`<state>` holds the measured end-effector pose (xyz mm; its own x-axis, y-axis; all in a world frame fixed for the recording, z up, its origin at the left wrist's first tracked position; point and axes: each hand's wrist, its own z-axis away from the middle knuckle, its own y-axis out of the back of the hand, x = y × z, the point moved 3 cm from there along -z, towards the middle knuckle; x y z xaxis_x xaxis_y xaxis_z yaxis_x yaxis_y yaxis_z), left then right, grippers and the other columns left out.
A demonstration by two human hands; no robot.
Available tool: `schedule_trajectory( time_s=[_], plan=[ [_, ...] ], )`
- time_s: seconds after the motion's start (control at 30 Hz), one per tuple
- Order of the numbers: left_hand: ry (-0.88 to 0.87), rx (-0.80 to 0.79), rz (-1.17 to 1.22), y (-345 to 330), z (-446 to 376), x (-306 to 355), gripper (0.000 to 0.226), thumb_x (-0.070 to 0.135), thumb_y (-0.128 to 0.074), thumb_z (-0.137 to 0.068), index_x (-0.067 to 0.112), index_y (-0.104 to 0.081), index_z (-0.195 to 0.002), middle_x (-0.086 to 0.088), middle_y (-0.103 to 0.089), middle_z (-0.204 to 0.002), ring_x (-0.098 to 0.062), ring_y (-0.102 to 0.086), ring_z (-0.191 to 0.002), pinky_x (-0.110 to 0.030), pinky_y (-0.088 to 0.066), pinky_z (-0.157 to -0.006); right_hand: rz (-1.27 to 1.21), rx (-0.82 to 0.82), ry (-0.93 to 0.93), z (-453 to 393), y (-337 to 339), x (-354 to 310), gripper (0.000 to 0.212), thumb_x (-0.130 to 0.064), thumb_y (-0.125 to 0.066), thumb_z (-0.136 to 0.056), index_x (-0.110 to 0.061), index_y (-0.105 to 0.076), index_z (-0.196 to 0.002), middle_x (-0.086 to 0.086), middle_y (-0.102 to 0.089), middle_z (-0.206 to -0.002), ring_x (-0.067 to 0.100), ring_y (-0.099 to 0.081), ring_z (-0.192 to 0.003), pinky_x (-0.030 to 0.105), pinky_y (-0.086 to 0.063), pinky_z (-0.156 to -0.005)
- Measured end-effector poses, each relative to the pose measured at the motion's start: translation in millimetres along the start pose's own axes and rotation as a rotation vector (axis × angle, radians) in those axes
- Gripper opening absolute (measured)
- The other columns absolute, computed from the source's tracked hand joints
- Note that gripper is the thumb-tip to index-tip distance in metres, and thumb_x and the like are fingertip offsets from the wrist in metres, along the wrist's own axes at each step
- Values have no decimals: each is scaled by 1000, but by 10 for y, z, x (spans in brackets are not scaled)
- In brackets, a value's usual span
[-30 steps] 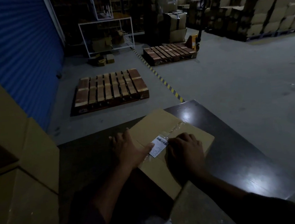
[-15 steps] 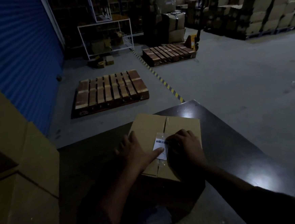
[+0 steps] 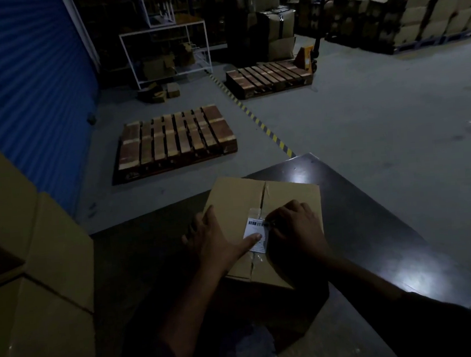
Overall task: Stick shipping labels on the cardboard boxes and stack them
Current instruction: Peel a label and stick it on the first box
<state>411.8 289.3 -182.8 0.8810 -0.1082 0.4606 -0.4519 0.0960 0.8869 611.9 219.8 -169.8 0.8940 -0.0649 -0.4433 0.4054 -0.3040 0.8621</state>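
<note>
Both hands, left hand and right hand, still pressing label; box rotated squarer.

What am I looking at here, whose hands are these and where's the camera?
There is no machine here. The one picture comes from a camera worn on a person's head, looking forward and down at their own bare hands. A cardboard box lies on a dark table in a dim warehouse. A white shipping label with a barcode sits on the box's taped seam. The left hand presses its thumb on the label; the right hand presses the label's right edge. Nothing is lifted. More boxes stand at the left, and wooden pallets lie on the floor beyond.
</note>
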Motion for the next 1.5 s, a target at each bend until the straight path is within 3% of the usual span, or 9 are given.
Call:
schedule_trajectory(
  time_s=[0.27, 0.43, 0.6, 0.83, 1.07, 1.2, 1.3, 1.4, 1.5],
  plan=[
    [9, 3, 30, 9, 18, -4, 146, 104, -57, -48, 28, -9, -163, -10, -19, -168, -36, -24, -153, -57, -17, -126, -36, -2, 9, -3, 30, 24, 22, -41, -64, -92, -30, -74, -110, -3, -58, -113, 18, -45, -106, 37, -39, -86],
    [7, 2, 62, 30, 28, -9, 148, 104, -60, -49, 27, -8, -164, -10, -18, -169, -35, -23, -154, -56, -17, -126, -248, -23, -48, 73, 179, 26, 26, -46, -69, -86, -28, -75, -104, -4, -56, -112, 20, -47, -114, 35, -41, -91],
    [45, 0, 158, 18, 11, -44, 137, 88, -74, -63, 26, -8, -165, -5, -15, -171, -33, -24, -154, -55, -25, -124, -4, 27, -207, 615, 140, -56, 32, -44, -62, -93, -39, -63, -125, -8, -48, -138, 19, -34, -133, 48, -31, -108],
    [134, 4, 187, 37, 134, -32, 121, 71, -79, -75, 27, -10, -164, -9, -14, -168, -37, -17, -154, -58, -27, -123, 17, -18, -48, 527, 100, 25, 42, -37, -63, -94, -34, -59, -135, -10, -47, -144, 16, -38, -137, 44, -32, -111],
    [171, -181, 249, 150, 506, -113, 133, 93, -64, -68, 36, 5, -166, -10, 3, -175, -38, -5, -160, -60, -21, -126, 144, -170, 196, -49, 345, 544, 41, -56, -54, -94, -42, -59, -132, -17, -55, -138, 9, -50, -127, 41, -46, -102],
    [74, -230, 298, 224, 412, -103, 137, 91, -70, -63, 32, -3, -166, -7, -31, -169, -32, -38, -150, -51, -39, -120, 168, -125, 188, -268, 355, 624, 44, -63, -49, -87, -38, -70, -115, -12, -65, -123, 13, -59, -114, 44, -49, -94],
    [39, -48, 70, 295, 219, -7, 128, 81, -75, -71, 22, -11, -166, -10, -20, -170, -35, -26, -154, -51, -34, -121, 124, -38, 48, -208, 239, 388, 48, -59, -37, -87, -33, -76, -97, -7, -71, -106, 19, -65, -101, 35, -48, -84],
    [-128, 79, 21, 326, 5, 227, 125, 79, -76, -71, 19, -18, -164, -9, -20, -168, -33, -20, -154, -51, -32, -122, 57, 41, -67, 28, 141, 172, 27, -47, -57, -91, -30, -73, -106, -4, -66, -116, 21, -59, -109, 37, -43, -93],
    [-264, 25, 5, 236, -189, 421, 130, 82, -75, -69, 16, -17, -165, -11, -18, -170, -30, -17, -156, -46, -23, -126, 69, 65, -42, 150, 132, 82, 22, -35, -67, -91, -24, -71, -110, -3, -65, -118, 20, -56, -110, 34, -39, -92]
  ],
)
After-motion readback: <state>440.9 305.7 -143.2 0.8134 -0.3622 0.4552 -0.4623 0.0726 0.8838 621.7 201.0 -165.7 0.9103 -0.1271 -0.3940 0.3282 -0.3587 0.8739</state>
